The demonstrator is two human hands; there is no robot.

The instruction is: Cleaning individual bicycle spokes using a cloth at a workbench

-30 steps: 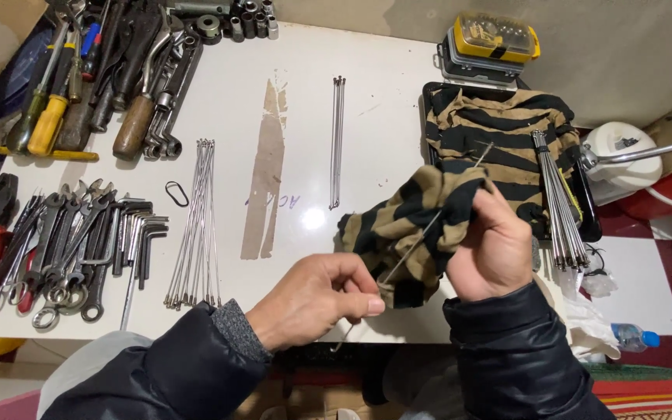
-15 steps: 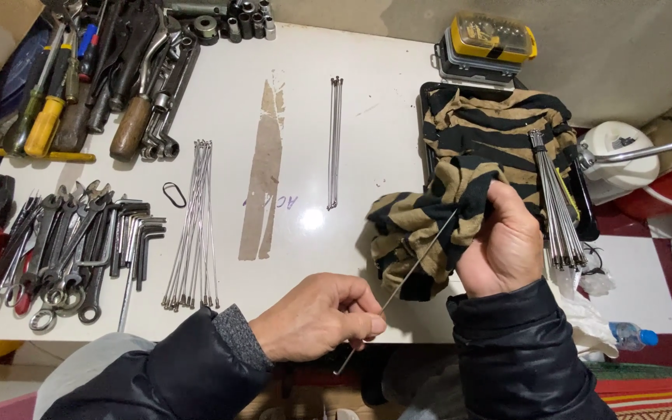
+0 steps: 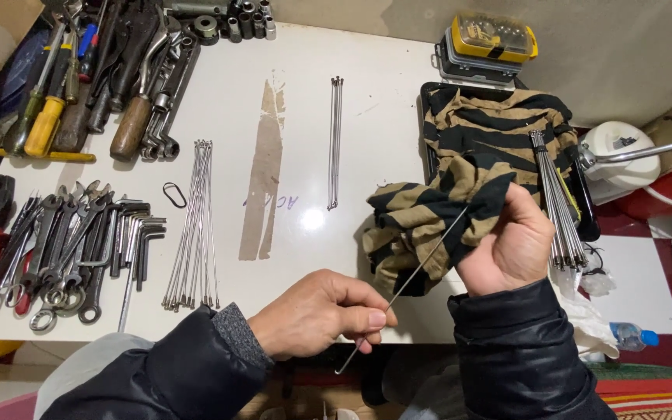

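The left hand (image 3: 320, 315) sits at about 6 o'clock, just past the near edge of the white table (image 3: 398, 117), its thumb and fingers pinched around the lower part of a thin metal spoke (image 3: 410, 280). The spoke slants up toward 1 o'clock, its lower tip hanging free beyond the table edge and its upper end running into a striped black-and-tan cloth (image 3: 429, 218). The right hand (image 3: 511, 249), at about 4 o'clock, is clenched around a bunched fold of that cloth and presses it about the spoke's upper end. The cloth trails back toward 2 o'clock over a dark tray (image 3: 428, 132), where a bundle of spokes (image 3: 554, 194) lies at the table's right edge. A smaller bunch of spokes (image 3: 194, 225) lies at 9 o'clock, and a few more spokes (image 3: 335, 140) lie near 12 o'clock; between these two groups the tabletop is bare, crossed only by a brown scuffed strip (image 3: 266, 171). Wrenches and hex keys (image 3: 79, 249) crowd the left edge, screwdrivers and pliers (image 3: 95, 70) the far-left corner, and a yellow bit case (image 3: 491, 39) sits at the far edge.
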